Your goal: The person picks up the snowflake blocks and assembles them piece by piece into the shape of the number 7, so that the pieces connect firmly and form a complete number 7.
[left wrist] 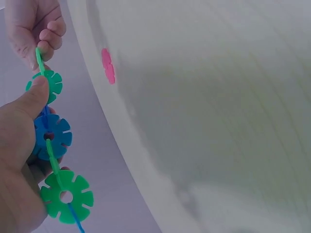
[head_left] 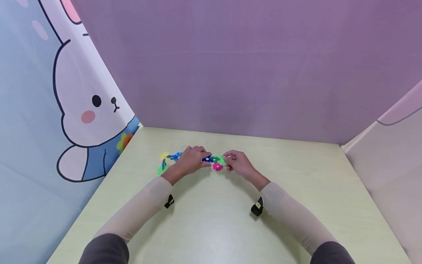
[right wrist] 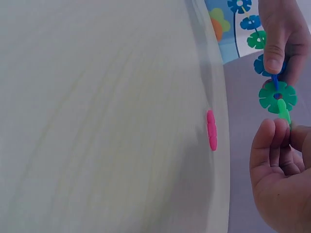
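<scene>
A chain of interlocking flower-shaped plastic discs (left wrist: 65,131), mostly blue and green, runs between both hands and trails past the left wrist. My left hand (head_left: 189,161) grips the chain near its right part, its thumb over a green disc (left wrist: 56,82) in the left wrist view. Between thumb and fingers, my right hand (head_left: 242,165) pinches a light green disc (right wrist: 285,114) slotted into a darker green disc (right wrist: 289,98) at the chain's right end. Just below that end in the head view, a pink disc (head_left: 217,167) lies on the table.
The pale wooden table (head_left: 211,227) meets a purple backdrop (head_left: 230,73) behind the hands. A yellow disc (head_left: 164,155) marks the chain's far left bend. On the left hangs a panel with a cartoon rabbit (head_left: 85,84). Black straps (head_left: 257,207) sit below the wrists.
</scene>
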`<move>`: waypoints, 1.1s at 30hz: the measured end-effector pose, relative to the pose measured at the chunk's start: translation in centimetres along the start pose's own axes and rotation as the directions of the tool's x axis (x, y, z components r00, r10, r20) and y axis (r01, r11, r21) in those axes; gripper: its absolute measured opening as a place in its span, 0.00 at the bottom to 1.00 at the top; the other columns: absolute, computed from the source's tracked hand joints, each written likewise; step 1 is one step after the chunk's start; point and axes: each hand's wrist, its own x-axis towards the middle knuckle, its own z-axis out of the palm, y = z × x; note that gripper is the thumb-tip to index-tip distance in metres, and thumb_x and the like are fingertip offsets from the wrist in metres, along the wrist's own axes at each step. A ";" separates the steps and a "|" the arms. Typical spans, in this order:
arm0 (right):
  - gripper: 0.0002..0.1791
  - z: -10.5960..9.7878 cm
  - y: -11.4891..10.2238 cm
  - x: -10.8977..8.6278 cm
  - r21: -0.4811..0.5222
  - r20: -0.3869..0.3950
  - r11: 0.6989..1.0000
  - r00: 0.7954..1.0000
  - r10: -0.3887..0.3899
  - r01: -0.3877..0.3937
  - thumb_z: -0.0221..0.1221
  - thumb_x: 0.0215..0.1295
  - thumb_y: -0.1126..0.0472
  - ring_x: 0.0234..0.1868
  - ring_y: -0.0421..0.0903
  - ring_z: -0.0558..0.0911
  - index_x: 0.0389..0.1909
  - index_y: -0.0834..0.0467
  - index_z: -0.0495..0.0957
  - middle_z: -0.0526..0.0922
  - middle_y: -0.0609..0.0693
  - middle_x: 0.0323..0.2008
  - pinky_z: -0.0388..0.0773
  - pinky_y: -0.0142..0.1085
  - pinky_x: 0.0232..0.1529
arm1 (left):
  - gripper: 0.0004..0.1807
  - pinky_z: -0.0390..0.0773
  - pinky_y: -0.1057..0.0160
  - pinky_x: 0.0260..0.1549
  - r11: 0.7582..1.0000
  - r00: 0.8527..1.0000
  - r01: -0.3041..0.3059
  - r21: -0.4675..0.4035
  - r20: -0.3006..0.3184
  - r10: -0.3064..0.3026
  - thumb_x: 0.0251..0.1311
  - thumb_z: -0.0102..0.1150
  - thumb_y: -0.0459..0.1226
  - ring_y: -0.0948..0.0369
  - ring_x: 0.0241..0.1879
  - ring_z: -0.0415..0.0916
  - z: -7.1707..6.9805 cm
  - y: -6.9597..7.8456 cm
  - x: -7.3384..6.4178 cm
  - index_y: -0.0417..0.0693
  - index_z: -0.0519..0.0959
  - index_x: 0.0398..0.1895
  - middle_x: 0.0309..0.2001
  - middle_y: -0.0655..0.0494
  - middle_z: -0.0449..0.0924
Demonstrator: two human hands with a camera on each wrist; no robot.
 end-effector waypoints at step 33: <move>0.14 0.1 -1.0 1.0 0.026 -0.016 0.999 1.000 -0.018 0.019 0.55 0.78 0.59 0.30 0.45 0.80 0.56 0.62 0.76 0.82 0.63 0.37 0.87 0.36 0.36 | 0.28 0.80 0.47 0.56 0.998 0.999 0.013 0.065 -0.036 -0.011 0.67 0.62 0.56 0.53 0.58 0.78 -1.1 0.0 0.6 0.53 0.80 0.65 0.56 0.51 0.83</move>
